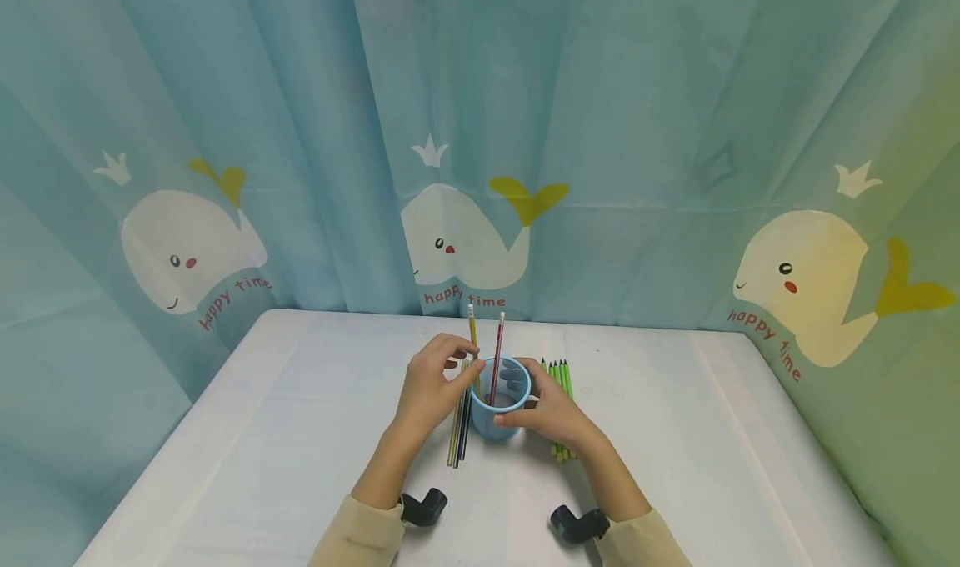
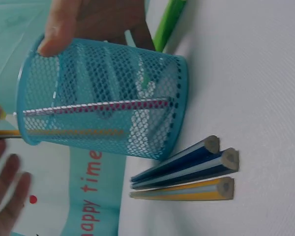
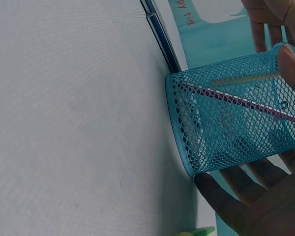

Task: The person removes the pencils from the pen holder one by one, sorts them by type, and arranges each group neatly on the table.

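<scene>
1. The blue mesh pencil cup (image 1: 500,404) stands upright on the white table (image 1: 675,467), near the middle and toward the near edge, between both hands, its open mouth facing up
2. Two pencils stand in it, long axes near vertical and eraser ends up: a yellow pencil (image 1: 473,338) on the left side and a red striped pencil (image 1: 497,354) just right of it, leaning slightly right
3. The left hand (image 1: 431,388) is the one at the pencils: its curled fingertips meet the yellow pencil above the rim and seem to pinch it, though the head view is too small to be sure
4. The right hand (image 1: 543,408) wraps the cup's right wall, thumb (image 2: 56,29) over the rim, fingers round the far side
5. Left of the cup, touching its base, three triangular pencils (image 2: 196,169) lie flat, two blue and one yellow, long axes running near to far
6. Right of the cup, partly under the right hand, green pencils (image 1: 560,375) lie parallel, also near to far
</scene>
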Available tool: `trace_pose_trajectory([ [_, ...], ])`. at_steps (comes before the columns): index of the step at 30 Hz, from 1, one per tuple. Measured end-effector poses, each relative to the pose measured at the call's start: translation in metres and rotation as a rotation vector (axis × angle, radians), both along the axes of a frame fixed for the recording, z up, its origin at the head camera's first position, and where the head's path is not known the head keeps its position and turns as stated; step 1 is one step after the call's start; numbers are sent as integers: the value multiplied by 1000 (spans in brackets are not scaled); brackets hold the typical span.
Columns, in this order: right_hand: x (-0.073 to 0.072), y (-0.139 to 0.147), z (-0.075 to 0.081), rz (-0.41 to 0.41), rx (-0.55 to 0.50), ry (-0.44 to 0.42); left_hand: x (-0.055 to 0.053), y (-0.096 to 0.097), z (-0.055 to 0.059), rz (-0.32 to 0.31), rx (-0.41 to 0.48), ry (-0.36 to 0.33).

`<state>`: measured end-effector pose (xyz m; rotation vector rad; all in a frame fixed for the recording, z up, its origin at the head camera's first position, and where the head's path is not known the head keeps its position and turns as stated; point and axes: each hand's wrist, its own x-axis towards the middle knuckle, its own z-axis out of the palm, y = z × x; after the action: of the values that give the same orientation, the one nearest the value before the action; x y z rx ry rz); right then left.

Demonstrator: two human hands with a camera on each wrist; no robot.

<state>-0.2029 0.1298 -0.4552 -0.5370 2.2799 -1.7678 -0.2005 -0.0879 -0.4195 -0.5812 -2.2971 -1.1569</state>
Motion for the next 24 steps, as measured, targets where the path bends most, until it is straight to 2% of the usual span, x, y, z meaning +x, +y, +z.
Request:
trace_pose_trajectory([
  [3, 0, 0, 0, -5, 11, 2, -2, -1, 0, 8, 145, 49],
  [5, 0, 0, 0, -9, 14, 3, -3, -2, 1, -10, 260, 32],
  [8, 0, 0, 0, -10, 11, 4, -2, -3, 4, -51, 426, -45],
  [12, 0, 0, 0, -7, 8, -3, -1, -4, 9, -101, 574, -166],
  [15, 1, -1, 1, -8, 9, -14, 0, -6, 12, -126, 631, -213],
  [16, 1, -1, 0, -9, 7, -16, 2, -7, 16, -134, 644, -226],
  [24, 1, 0, 2, -4, 10, -15, 3, -11, 22, -167, 660, -217],
])
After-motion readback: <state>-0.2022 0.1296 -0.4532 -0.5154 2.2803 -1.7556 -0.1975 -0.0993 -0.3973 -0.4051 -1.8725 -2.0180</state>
